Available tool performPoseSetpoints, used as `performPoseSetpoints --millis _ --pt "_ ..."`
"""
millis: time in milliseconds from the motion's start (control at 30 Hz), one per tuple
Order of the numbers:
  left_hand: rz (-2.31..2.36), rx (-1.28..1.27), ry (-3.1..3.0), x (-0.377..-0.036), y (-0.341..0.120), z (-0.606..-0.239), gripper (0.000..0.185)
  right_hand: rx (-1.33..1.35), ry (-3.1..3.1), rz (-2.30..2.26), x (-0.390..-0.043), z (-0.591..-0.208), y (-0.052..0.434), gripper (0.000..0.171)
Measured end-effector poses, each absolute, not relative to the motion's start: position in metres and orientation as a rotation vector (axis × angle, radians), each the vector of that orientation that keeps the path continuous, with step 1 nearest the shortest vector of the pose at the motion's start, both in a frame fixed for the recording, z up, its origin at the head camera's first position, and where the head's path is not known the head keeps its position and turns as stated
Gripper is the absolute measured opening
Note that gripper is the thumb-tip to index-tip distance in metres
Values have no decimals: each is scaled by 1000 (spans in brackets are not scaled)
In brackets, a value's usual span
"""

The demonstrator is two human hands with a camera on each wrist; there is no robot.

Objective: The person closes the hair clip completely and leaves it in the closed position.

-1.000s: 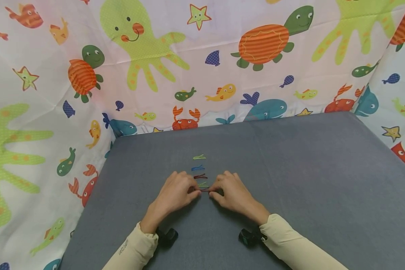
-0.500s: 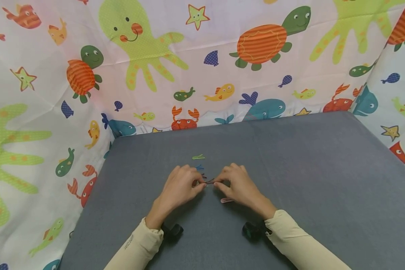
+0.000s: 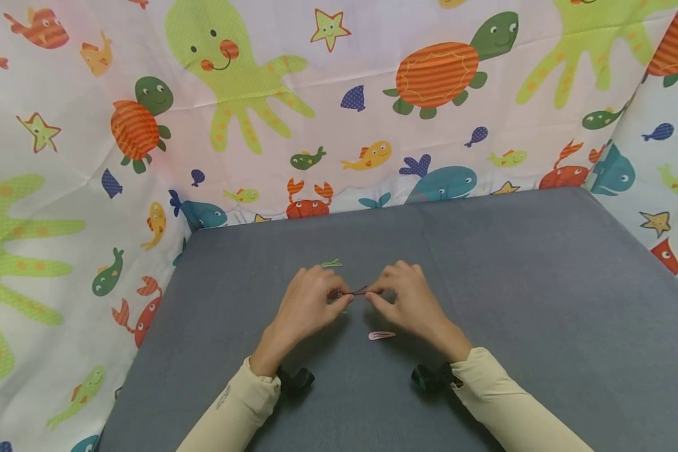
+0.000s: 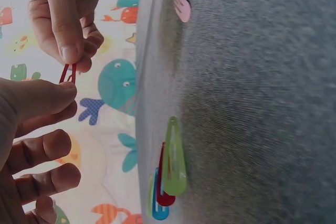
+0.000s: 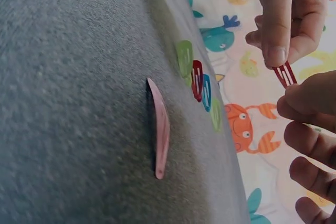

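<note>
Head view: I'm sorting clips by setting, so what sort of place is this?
Probably a staged tabletop booth: a grey cloth-covered table, sea-animal printed sheets hung round it, and hair clips laid in a row.

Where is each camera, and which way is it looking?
Head: worn on the head, looking forward and down at the grey table; both hands and sleeves show.
Left wrist: on the left wrist, looking along the left hand; the right hand's fingertips also show.
Right wrist: on the right wrist, looking along the right hand.
All three share the red hair clip pinched between both hands, and the pink clip lying on the table.
</note>
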State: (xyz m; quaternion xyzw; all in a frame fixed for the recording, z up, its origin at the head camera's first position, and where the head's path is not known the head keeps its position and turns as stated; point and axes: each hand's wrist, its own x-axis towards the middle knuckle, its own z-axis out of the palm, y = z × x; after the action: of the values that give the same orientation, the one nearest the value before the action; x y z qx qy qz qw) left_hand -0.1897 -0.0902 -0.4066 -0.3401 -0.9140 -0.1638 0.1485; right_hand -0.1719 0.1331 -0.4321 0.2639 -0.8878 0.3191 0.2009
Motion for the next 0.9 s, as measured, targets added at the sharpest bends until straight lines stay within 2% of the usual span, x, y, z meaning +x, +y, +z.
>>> performPoseSetpoints --millis 433,900 --pt "-510 -978 -2598 -192 -82 -398 5 706 -2372 931 -175 -427 139 2" --pt "-527 -1004 -2558 -195 -76 -393 5 649 -2361 989 -175 -421 145 12"
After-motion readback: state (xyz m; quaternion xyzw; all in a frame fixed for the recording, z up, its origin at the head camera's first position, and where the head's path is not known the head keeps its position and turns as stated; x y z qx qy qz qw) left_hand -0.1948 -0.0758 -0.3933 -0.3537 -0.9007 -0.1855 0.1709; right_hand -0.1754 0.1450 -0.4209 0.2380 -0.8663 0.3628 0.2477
